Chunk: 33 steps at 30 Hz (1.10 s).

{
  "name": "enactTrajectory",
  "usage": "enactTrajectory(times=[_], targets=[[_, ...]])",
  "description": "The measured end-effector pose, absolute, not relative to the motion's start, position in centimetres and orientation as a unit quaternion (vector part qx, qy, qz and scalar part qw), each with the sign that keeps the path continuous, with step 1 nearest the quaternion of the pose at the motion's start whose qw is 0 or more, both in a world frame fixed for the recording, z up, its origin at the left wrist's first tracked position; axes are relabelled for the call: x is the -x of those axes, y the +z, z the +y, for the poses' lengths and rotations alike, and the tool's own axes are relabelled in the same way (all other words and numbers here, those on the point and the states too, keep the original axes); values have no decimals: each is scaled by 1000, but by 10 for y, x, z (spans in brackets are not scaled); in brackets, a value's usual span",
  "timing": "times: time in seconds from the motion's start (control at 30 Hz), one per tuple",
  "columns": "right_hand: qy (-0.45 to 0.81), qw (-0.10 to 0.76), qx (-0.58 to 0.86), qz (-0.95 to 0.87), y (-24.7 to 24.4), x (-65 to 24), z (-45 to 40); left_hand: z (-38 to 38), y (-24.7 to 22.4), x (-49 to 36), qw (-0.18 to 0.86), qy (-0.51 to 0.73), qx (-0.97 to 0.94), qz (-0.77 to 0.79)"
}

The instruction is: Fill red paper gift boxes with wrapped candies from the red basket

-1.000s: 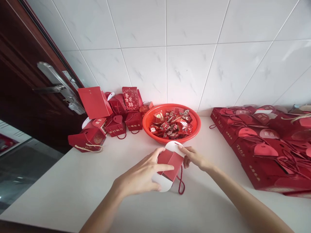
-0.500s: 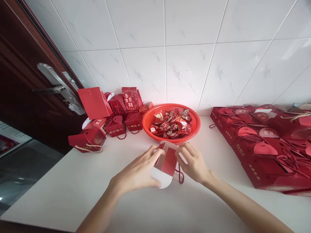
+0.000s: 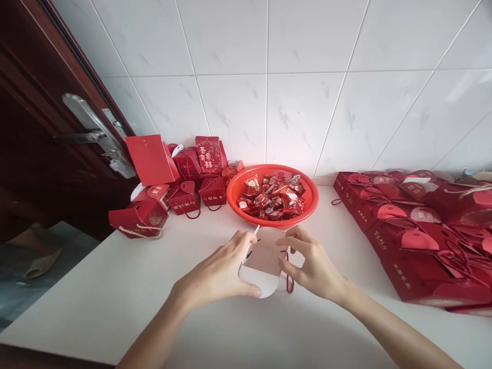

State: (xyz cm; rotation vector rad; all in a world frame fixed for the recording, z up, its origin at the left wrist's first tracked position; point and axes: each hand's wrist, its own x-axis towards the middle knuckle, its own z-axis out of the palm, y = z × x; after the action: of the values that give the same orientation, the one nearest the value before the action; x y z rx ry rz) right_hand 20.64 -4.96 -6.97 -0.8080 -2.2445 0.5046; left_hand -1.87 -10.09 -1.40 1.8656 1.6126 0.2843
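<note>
A small open box (image 3: 263, 259) with a pale inside and rounded flaps is between my hands, in front of the candy basket. My left hand (image 3: 215, 269) grips its left side, thumb low at the near flap and fingers at the upper left edge. On the right edge, my right hand (image 3: 313, 264) holds the box wall between thumb and fingers. A dark red cord (image 3: 289, 277) hangs in a loop at the box's right side. The red plastic basket (image 3: 234, 210) just behind holds several wrapped candies (image 3: 290, 201).
Several red gift boxes (image 3: 184, 198) are grouped at the back left of the white table (image 3: 96, 302). Rows of red boxes (image 3: 388, 246) fill the right side. A dark door (image 3: 34, 102) and a person's foot (image 3: 42, 264) are at left.
The red panels inside the box have given way to a pale interior, its flaps now spread. My right hand has shifted slightly right and its fingers have changed position. A foot has come into view.
</note>
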Motion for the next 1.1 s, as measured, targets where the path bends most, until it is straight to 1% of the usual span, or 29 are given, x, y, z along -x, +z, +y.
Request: enactTrajectory(times=[0.07,0.2,0.27,0.4,0.53,0.67,0.83,0.97,1.03,1.1], targets=[[221,342,346,-845,-66,-214,-52,-101,-13,16,323,103,-709,618],[277,301,401,-820,-58,-231,-51,-101,-11,12,317,97,-712,619],[305,292,408,-810,-57,-237,-49,-102,-11,11,311,97,-717,617],[337,301,388,-803,-63,-243,-46,-106,-11,12,277,100,-742,602],[317,325,357,-816,-63,-241,-47,-104,-14,11,219,133,-785,563],[293,324,332,-836,-58,-233,-46,-94,-17,8,169,162,-806,544],[279,324,294,-855,-54,-227,-46,-84,-19,8,182,144,-787,572],[288,356,280,-844,-46,-234,-32,-81,-16,15,208,157,-783,565],[285,383,298,-827,-42,-241,-10,-77,-13,18,219,172,-783,556],[266,396,360,-802,-41,-247,22,-69,-11,20,210,198,-781,553]])
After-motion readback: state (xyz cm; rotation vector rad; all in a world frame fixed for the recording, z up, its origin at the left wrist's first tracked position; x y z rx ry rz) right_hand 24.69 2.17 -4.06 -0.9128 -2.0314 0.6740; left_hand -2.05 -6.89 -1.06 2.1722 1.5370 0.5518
